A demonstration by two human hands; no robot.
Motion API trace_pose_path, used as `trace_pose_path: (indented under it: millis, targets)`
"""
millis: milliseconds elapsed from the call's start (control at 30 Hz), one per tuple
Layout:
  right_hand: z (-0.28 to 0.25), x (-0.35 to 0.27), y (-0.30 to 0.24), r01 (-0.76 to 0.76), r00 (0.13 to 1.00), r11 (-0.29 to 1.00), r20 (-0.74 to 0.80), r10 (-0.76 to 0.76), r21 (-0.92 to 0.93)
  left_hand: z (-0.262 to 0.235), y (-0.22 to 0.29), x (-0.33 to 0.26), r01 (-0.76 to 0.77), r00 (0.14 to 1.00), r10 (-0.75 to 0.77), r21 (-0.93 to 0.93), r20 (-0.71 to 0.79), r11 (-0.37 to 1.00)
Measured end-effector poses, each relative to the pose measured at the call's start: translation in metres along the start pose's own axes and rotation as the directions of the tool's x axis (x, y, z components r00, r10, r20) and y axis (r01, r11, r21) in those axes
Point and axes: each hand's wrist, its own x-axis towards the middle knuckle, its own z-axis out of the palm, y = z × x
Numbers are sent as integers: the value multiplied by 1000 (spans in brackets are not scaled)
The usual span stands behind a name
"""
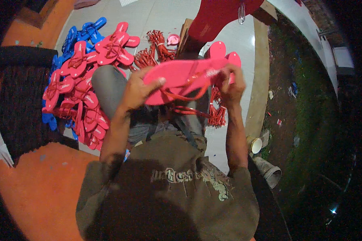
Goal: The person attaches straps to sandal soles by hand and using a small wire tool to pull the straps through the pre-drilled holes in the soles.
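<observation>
A pink flip-flop with a shiny red strap is stretched between my two hands above my lap. My left hand grips its wide end, thumb on top of the sole. At the other end, my right hand has its fingers curled round the sole's edge. The red strap loops off the near side of the sole. Below it a second red strap shows; I cannot tell what it is attached to. Pink soles stand just beyond my right hand.
A pile of pink flip-flops with blue ones lies left of my knee. Bundles of red straps and a small pink round dish are ahead. Another strap bundle lies right. A red panel rises at the front.
</observation>
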Motion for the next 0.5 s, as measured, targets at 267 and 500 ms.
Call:
trace_pose_path:
  millis: [267, 500]
  targets:
    - [-19, -79, -20, -40, 847, 995, 525, 80, -87, -107, 2, -69, 217, 957, -211, 10, -200, 976]
    - [-34, -107, -33, -298, 585, 880, 657, 475, -370, -114, -46, -141, 549, 833, -553, 106, 9, 829]
